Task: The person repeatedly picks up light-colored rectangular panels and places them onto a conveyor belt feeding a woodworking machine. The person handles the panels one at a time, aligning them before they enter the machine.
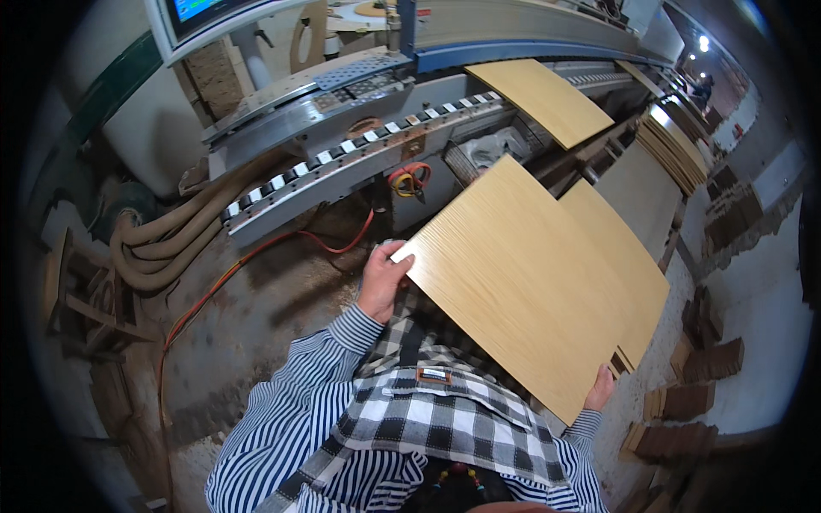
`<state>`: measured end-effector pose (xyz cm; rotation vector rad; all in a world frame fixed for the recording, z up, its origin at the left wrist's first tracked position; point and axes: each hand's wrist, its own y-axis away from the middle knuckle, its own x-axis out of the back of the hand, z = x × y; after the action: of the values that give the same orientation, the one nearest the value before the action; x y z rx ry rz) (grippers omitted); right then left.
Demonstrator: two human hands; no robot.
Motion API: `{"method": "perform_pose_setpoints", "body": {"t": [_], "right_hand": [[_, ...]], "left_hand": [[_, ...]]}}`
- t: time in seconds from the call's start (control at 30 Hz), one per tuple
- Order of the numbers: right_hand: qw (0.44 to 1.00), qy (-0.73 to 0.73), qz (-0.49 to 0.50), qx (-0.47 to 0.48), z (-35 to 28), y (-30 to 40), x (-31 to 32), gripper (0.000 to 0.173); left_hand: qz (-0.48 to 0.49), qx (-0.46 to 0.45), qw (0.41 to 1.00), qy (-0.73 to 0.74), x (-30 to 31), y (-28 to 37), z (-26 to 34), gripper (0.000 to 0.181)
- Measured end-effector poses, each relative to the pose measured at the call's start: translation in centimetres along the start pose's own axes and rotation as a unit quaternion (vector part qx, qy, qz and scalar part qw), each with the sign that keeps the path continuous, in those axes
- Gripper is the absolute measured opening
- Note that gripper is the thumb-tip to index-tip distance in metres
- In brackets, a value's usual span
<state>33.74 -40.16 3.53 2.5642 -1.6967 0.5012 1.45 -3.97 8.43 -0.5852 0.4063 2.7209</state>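
Note:
A flat wood-grain panel (500, 282) is held tilted in front of my body, above the checked apron (442, 410). My left hand (385, 279) grips its left corner, with the thumb on the face and the fingers underneath. At the lower right corner, my right hand (600, 388) holds the edge, its fingers mostly hidden by the panel. Just beyond, partly covered by the held panel, is a second panel of the same colour (619, 237). A third panel (542, 99) lies further off across the machine's side.
An edge-banding machine (449, 115) with a roller track (359, 144) runs along the front. Stacked boards (673, 144) stand at the far right, and several board piles (680, 442) line the right floor. A red hose (211, 295) and thick ducts (167, 237) are at left.

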Motion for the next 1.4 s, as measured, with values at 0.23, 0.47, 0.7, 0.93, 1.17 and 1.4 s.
{"method": "perform_pose_setpoints", "body": {"t": [0.23,0.47,0.7,0.93,1.17,1.4], "right_hand": [[0.985,-0.136,-0.094,0.046,-6.6,-3.4,-14.1,0.027],[0.911,-0.305,-0.268,-0.077,-16.8,1.9,-25.2,0.022],[0.737,-0.281,-0.597,-0.146,-18.7,4.8,-31.4,0.033],[0.728,-0.265,-0.623,-0.110,-19.4,5.1,-34.6,0.036],[0.786,-0.224,-0.571,-0.069,-18.5,3.3,-30.2,0.031],[0.923,0.155,-0.321,0.148,-6.9,2.7,-19.9,0.021]], "left_hand": [[0.065,-0.101,0.991,0.052,5.0,-0.7,7.7,0.033],[0.052,-0.094,0.989,0.106,7.4,-0.2,8.7,0.032],[0.046,-0.108,0.984,0.135,9.8,3.7,8.5,0.038],[0.108,-0.180,0.977,-0.019,10.9,6.0,10.0,0.059],[0.085,-0.175,0.981,-0.019,10.9,5.8,10.9,0.059],[0.081,-0.120,0.988,-0.044,11.0,6.1,11.5,0.061]]}}
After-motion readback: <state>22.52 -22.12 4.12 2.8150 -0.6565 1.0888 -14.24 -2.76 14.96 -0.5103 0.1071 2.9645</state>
